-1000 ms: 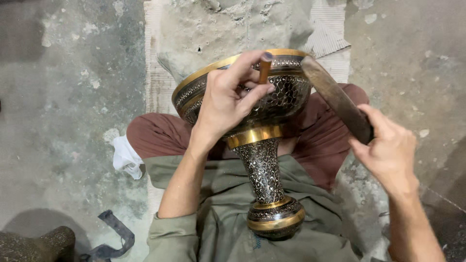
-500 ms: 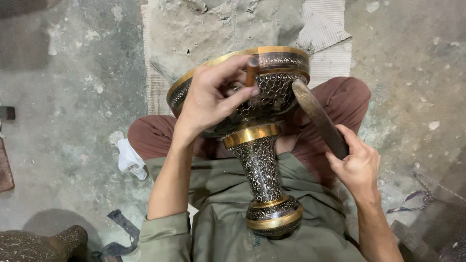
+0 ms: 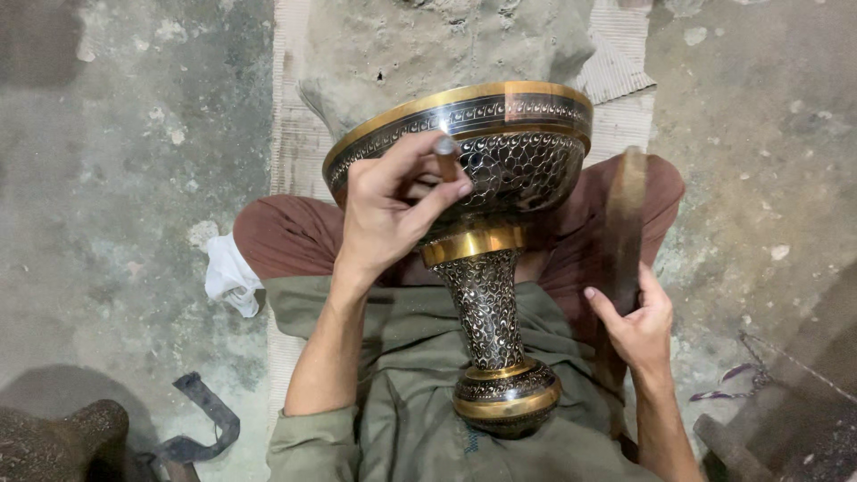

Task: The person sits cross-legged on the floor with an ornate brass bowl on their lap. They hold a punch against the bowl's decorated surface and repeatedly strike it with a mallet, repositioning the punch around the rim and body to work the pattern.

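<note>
- Seated person, seen from above; a large ornate metal goblet-shaped vessel (image 3: pixel 482 223) lies tilted across the lap, its foot toward the body and its wide bowl toward the knees.
- Vessel: dark engraved bowl with a scale-like pattern, brass-coloured rim band, brass collar under the bowl, patterned stem, brass ring at the foot, which rests against the olive-green shirt (image 3: pixel 402 419).
- Left hand (image 3: pixel 388 214): laid over the near side of the bowl, fingers curled together and clamped on a short, thin chisel-like punch (image 3: pixel 445 153); the punch's blunt top end shows above the fingertips, and its working end is hidden behind the fingers (contact with the metal cannot be told).
- Right hand (image 3: pixel 636 323): to the right of the stem, apart from the vessel, fingers closed around the lower end of a long flat hammer-like bar (image 3: pixel 625 223), which stands nearly upright and is blurred.
- The bar's upper end is just beside the right edge of the bowl, not touching it as far as can be seen.
- Brown trousers (image 3: pixel 277 241) on crossed legs under the vessel; a white cloth (image 3: pixel 228 277) lies by the left knee.
- Surroundings: rough grey concrete floor (image 3: pixel 116 178), a woven mat (image 3: pixel 295 134) beneath the person, a dark bent metal strip (image 3: pixel 201 419) at lower left.
</note>
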